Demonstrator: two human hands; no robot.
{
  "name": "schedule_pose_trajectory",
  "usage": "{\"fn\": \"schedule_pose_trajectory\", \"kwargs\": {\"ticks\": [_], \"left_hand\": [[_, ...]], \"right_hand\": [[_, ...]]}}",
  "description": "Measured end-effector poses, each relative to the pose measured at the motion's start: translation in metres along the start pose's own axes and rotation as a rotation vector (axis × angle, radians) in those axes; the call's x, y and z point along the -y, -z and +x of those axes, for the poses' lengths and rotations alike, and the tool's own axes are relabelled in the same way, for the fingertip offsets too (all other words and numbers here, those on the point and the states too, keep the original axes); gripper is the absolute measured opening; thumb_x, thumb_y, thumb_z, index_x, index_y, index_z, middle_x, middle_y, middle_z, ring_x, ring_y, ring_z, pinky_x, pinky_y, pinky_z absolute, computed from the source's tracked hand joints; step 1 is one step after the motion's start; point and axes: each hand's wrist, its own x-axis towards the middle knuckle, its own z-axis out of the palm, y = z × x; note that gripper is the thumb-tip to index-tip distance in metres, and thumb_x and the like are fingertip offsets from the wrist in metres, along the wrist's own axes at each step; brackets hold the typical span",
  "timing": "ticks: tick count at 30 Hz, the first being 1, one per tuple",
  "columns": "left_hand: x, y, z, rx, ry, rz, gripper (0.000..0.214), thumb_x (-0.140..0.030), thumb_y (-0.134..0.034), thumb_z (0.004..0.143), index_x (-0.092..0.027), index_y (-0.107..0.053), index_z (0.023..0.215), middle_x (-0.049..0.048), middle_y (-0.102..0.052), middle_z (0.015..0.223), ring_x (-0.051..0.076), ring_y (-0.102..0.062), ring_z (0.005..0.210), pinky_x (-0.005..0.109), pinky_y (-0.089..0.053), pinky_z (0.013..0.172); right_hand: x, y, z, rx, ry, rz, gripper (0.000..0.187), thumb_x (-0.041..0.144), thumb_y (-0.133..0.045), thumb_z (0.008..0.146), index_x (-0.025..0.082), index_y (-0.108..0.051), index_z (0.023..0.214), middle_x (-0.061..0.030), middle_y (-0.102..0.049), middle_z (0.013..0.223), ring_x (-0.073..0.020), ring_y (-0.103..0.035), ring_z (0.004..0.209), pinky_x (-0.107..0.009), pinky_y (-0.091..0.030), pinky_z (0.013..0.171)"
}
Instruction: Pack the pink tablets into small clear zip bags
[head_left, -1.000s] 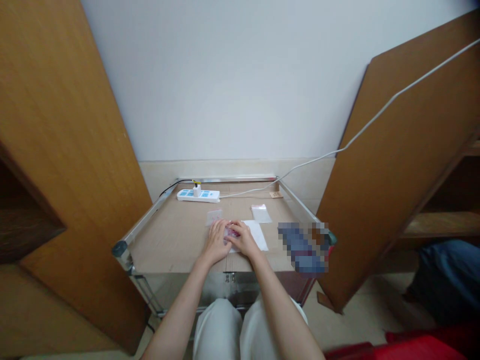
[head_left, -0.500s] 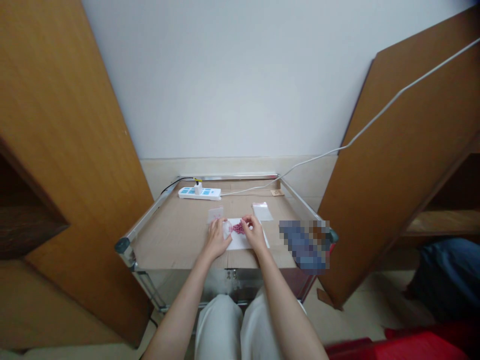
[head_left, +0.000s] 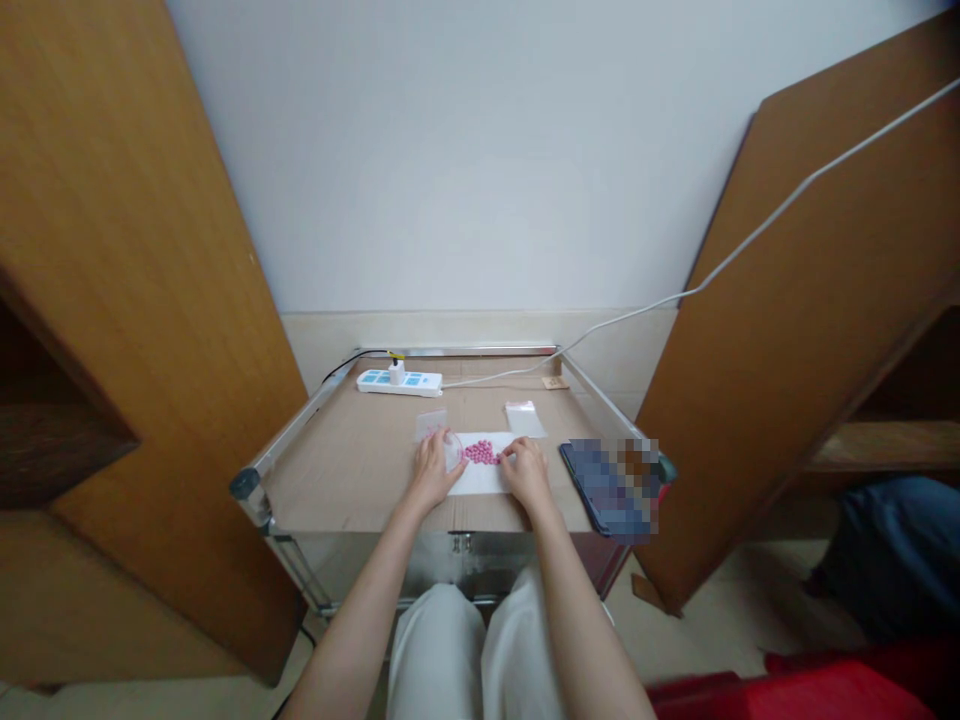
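Note:
A heap of small pink beads (head_left: 482,453) lies on a white sheet (head_left: 480,479) in the middle of a cardboard-covered cart top (head_left: 352,470). My left hand (head_left: 431,470) rests at the sheet's left edge, fingers curled round a small clear round container (head_left: 452,451) tipped toward the beads. My right hand (head_left: 527,472) lies on the sheet's right side, fingertips pinched close beside the beads. Whether those fingers hold a bead is not visible.
Two small clear zip bags (head_left: 430,424) (head_left: 523,419) lie behind the sheet. A white power strip (head_left: 399,381) with a plug sits at the cart's back. A dark blurred flat object (head_left: 611,483) lies at the right. Wooden boards (head_left: 142,300) (head_left: 787,330) lean on both sides.
My hands have parted from each other, uncovering the white sheet and the pink beads, which now lie spread in a heap between them. My right hand moved right.

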Motion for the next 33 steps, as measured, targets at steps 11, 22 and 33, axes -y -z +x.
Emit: {"fn": "schedule_pose_trajectory", "kwargs": {"ticks": [11,22,33], "left_hand": [[-0.001,0.000,-0.001,0.080,0.043,0.001,0.054,-0.034,-0.051,0.068,-0.017,-0.030,0.115,0.0094,-0.044,0.111,0.021,-0.038,0.106,0.036,-0.028,0.090],[-0.001,0.001,-0.003,0.079,0.031,0.001,0.054,-0.034,-0.051,0.067,-0.018,-0.030,0.114,0.0088,-0.044,0.109,0.021,-0.039,0.105,0.037,-0.030,0.088],[-0.002,0.002,-0.003,0.080,0.029,0.025,0.051,-0.033,-0.051,0.068,-0.018,-0.031,0.113,0.0081,-0.044,0.110,0.022,-0.039,0.104,0.037,-0.030,0.089]], "right_hand": [[0.001,0.004,-0.005,0.078,0.019,-0.094,0.010,0.019,-0.050,0.071,0.019,-0.059,0.076,-0.0039,-0.053,0.086,-0.0175,-0.043,0.087,-0.027,-0.025,0.070],[-0.004,-0.001,-0.003,0.061,0.046,-0.089,0.006,0.018,-0.053,0.069,0.020,-0.058,0.070,-0.0057,-0.055,0.082,-0.0201,-0.045,0.084,-0.028,-0.028,0.066],[-0.004,-0.007,0.000,0.076,0.046,-0.104,0.006,0.016,-0.051,0.070,0.018,-0.056,0.068,-0.0064,-0.056,0.081,-0.0201,-0.046,0.083,-0.028,-0.028,0.065]]}}
